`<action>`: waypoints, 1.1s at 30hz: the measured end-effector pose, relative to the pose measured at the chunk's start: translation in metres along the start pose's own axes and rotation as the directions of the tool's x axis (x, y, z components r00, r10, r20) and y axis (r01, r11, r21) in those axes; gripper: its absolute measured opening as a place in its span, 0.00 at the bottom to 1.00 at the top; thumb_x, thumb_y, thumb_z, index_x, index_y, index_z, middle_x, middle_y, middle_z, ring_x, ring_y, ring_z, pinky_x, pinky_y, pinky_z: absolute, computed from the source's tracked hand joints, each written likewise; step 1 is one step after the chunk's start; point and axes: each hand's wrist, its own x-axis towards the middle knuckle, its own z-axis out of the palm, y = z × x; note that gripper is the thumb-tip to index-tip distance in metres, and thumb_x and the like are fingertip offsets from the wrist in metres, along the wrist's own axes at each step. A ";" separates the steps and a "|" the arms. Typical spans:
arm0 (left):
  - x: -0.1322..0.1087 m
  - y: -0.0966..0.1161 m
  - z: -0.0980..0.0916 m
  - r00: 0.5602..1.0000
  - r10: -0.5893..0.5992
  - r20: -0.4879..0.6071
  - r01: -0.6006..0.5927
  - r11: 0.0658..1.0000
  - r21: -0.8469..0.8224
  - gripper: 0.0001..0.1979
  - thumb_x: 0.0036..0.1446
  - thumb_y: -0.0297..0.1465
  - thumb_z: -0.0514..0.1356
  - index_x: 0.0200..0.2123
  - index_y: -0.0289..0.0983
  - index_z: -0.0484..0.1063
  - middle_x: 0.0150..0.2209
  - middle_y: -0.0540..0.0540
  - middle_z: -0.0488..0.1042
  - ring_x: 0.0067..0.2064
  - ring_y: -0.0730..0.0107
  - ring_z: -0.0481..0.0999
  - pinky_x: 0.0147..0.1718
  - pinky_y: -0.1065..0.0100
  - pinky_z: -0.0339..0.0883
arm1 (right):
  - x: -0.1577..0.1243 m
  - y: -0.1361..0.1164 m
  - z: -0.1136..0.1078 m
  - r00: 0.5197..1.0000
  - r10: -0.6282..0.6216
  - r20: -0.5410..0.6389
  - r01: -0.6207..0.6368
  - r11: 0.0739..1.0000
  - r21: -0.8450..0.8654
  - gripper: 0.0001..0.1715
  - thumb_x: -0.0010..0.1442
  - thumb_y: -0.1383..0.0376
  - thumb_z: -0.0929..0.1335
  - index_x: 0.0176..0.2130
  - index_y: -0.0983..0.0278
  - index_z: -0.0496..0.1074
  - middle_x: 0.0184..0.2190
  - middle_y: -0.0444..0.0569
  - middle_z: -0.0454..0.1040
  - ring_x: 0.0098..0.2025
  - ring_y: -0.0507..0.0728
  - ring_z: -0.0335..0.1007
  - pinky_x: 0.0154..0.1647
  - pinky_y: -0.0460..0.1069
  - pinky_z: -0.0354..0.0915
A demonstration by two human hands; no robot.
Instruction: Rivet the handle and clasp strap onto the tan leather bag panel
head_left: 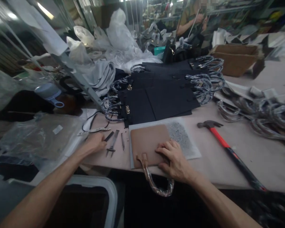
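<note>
A flat brown bag panel lies on a white-edged, speckled slab at the table's front. Its plastic-wrapped handle hangs over the edge. My right hand rests on the panel's right part, thumb apart from the slightly bent fingers. To the left, my left hand is on the table with its fingers drawn together. A short dark bar touches its fingertips; the fingers hide what they grip. Beside it lie a two-pronged metal tool and a thin metal rod.
A hammer with a red and black handle lies at right. Behind the slab are stacked black bag panels. More wrapped handles and a cardboard box stand right. A grey bin is below left. Another person is behind.
</note>
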 end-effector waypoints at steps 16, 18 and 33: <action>-0.063 0.127 0.044 0.987 0.083 -0.137 -0.127 -0.120 -0.985 0.23 0.47 0.37 0.72 0.43 0.34 0.71 0.33 0.46 0.78 0.34 0.65 0.80 0.34 0.66 0.77 | -0.002 0.004 0.002 1.000 0.007 -0.023 -0.006 1.000 0.026 0.26 0.49 0.67 0.73 0.49 0.60 0.72 0.48 0.52 0.70 0.49 0.65 0.61 0.62 0.67 0.51; -0.065 0.147 0.061 0.975 0.108 -0.196 -0.188 -0.077 -0.979 0.19 0.49 0.36 0.71 0.42 0.34 0.70 0.34 0.46 0.79 0.35 0.65 0.81 0.38 0.64 0.77 | -0.002 0.003 0.002 1.000 0.003 -0.018 -0.002 1.000 0.021 0.25 0.50 0.66 0.73 0.49 0.60 0.72 0.47 0.52 0.70 0.49 0.65 0.61 0.61 0.66 0.50; -0.084 0.165 0.083 0.734 0.235 -0.637 -0.661 0.464 -0.590 0.04 0.62 0.26 0.58 0.40 0.38 0.71 0.37 0.48 0.78 0.40 0.68 0.79 0.42 0.70 0.73 | -0.006 0.010 0.002 0.995 -0.037 -0.087 0.048 0.991 0.125 0.21 0.56 0.60 0.71 0.49 0.61 0.71 0.49 0.53 0.72 0.50 0.66 0.64 0.60 0.66 0.52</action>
